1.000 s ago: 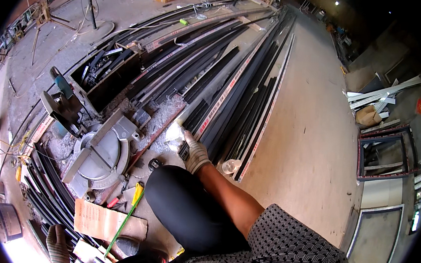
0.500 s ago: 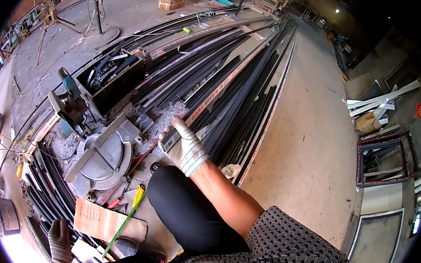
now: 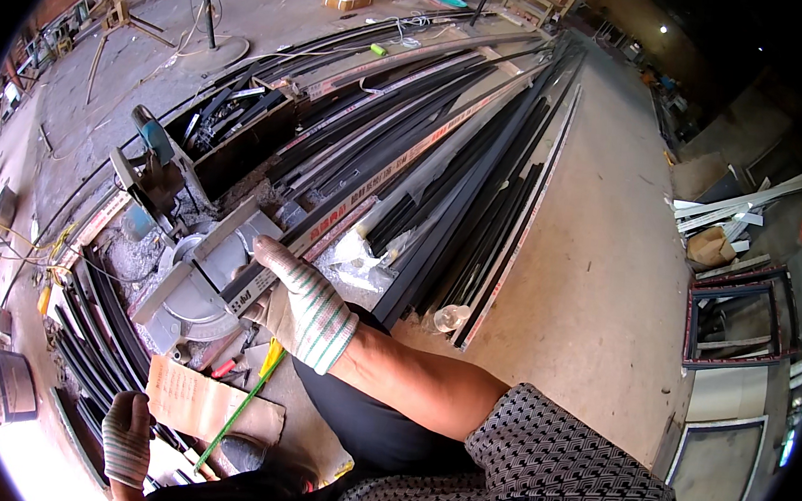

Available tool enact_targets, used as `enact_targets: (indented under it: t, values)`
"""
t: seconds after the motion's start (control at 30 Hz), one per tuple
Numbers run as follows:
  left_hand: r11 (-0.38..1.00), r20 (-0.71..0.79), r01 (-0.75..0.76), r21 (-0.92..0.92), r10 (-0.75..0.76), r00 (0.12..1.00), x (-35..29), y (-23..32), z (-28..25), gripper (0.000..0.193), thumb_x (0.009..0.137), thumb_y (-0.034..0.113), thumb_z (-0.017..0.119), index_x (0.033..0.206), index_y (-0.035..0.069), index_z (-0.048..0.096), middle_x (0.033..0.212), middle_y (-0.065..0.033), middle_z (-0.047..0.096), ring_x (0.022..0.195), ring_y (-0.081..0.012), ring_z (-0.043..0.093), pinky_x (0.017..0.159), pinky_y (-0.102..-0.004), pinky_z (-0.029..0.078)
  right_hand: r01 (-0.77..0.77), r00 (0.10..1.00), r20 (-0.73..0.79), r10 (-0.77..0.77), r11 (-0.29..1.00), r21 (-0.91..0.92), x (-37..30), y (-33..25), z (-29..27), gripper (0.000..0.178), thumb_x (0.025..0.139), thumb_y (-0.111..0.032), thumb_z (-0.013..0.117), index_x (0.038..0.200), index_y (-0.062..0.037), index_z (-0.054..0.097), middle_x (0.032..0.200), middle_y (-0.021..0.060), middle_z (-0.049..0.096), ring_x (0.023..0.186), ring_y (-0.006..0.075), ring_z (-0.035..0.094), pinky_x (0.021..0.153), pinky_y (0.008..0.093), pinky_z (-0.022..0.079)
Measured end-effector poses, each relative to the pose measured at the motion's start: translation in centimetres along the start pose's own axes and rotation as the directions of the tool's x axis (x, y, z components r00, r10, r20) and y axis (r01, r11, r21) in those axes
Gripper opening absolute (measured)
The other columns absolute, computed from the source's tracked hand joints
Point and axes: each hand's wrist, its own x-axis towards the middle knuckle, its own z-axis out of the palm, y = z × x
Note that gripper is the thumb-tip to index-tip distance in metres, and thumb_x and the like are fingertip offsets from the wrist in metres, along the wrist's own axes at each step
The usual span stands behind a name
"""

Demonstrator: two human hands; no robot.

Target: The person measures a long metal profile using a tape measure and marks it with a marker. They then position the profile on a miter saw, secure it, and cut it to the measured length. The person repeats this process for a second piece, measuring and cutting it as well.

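Observation:
My right hand (image 3: 306, 314), in a striped work glove, grips a long dark metal profile (image 3: 336, 219) near its close end. The profile bears a printed film strip and runs away from me toward the far pile. Its near end lies over the round grey table of a mitre saw (image 3: 197, 300), by the fence; whether it touches the saw is hard to tell. The saw's head (image 3: 153, 142) is raised. At lower left, my left hand (image 3: 127, 436), also gloved, is closed beside some black strips (image 3: 94, 377); anything inside it is hidden.
A bundle of dark profiles (image 3: 481, 191) fans out ahead. An open box of offcuts (image 3: 230, 143) stands behind the saw. Near my legs lie written-on cardboard (image 3: 210, 400), a green strip (image 3: 235, 426) and red-handled pliers (image 3: 224, 367). Frames (image 3: 739, 320) lean at right.
My right hand has moved left and drawn the profile's end from above my knee onto the saw area. The left hand has risen slightly and shifted right. The view has shifted a little.

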Motion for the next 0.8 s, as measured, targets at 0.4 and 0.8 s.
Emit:
enact_targets:
  t: [0.4,0.8]
  values:
    - [0.989,0.018,-0.141,0.035,0.14,0.99,-1.1,5.2,3.9,0.026,0.106,0.022,0.058,0.121,0.002,0.064,0.082,0.0002,0.062,0.07,-0.0046,0.054,0.062,-0.0199,0.044,-0.101,0.995,0.008,0.102,0.988,-0.119,0.1,2.8,1.0,0.045,0.09,-0.037,0.081,0.121,-0.0151,0.057,0.106,0.003,0.066,0.092,0.0178,0.069,0.074,0.0387,0.062]
    - [0.917,0.124,-0.239,-0.32,0.291,0.949,-1.2,7.9,8.4,0.052,0.102,0.037,0.067,0.135,-0.001,0.058,0.095,-0.0028,0.066,0.078,-0.0066,0.057,0.073,-0.0217,0.049,-0.109,0.993,0.019,0.12,0.95,-0.293,-0.2,1.9,1.1,0.047,0.093,-0.041,0.076,0.125,-0.0104,0.06,0.109,0.0026,0.069,0.099,0.0175,0.07,0.075,0.0308,0.061]
